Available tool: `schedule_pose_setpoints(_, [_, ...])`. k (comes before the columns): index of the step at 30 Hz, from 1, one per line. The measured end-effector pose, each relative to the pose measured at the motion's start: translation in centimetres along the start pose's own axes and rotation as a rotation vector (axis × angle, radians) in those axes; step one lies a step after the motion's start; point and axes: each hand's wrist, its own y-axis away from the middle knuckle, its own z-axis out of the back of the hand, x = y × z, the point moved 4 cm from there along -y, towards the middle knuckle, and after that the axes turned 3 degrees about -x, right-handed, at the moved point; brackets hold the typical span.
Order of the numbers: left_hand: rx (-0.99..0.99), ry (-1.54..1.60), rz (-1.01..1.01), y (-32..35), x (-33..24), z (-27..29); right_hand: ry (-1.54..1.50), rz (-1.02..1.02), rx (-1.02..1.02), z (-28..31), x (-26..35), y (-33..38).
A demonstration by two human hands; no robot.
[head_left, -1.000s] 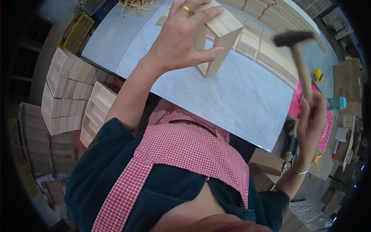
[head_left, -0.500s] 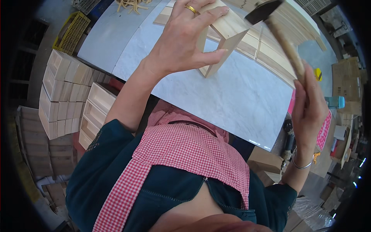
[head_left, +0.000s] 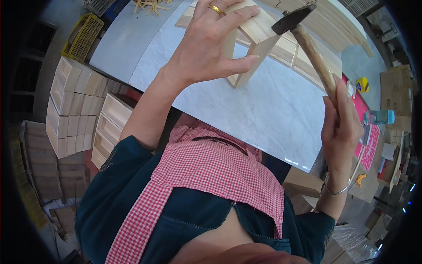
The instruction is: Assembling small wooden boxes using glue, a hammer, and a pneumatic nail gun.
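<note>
A pale wooden box frame [head_left: 260, 55] stands on edge on the white marble-patterned table [head_left: 246, 119]. My left hand [head_left: 210, 46] grips it from the left, fingers over its top board and thumb along the near side. In my right hand [head_left: 345, 116] is a hammer [head_left: 314, 53], held by its wooden handle. Its dark metal head is at the top right corner of the frame, touching it or very close; I cannot tell which. The far end of the frame is partly hidden by my left hand.
Pale wooden boards [head_left: 325, 26] lie along the table's far side. Finished-looking wooden boxes [head_left: 70, 108] are stacked left of the table, near a yellow crate [head_left: 83, 37]. A cardboard box [head_left: 395, 90], a blue-lidded container [head_left: 382, 116] and a yellow tape measure-like item [head_left: 362, 84] are at right.
My right hand has swung the hammer to the left and its head has come down to the frame's corner. My left hand and the frame have hardly moved.
</note>
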Motion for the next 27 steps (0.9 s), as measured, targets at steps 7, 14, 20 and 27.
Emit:
schedule_pose_setpoints(7, [-0.011,-0.010,-0.036,0.2,0.2,-0.1,0.040,0.041,0.052,-0.5,0.2,0.9])
schedule_pose_setpoints(14, [0.064,0.010,0.087,0.2,-0.3,-1.1,-0.072,-0.412,0.085,0.7,-3.6,3.5])
schedule_pose_setpoints(20, [-0.119,0.139,0.764,4.6,11.0,3.6,0.141,-1.011,-0.177,8.2,-18.3,20.9])
schedule_pose_setpoints(27, [0.075,0.439,1.260,13.4,13.7,-1.1,0.809,-1.176,0.073,17.3,-31.9,42.0])
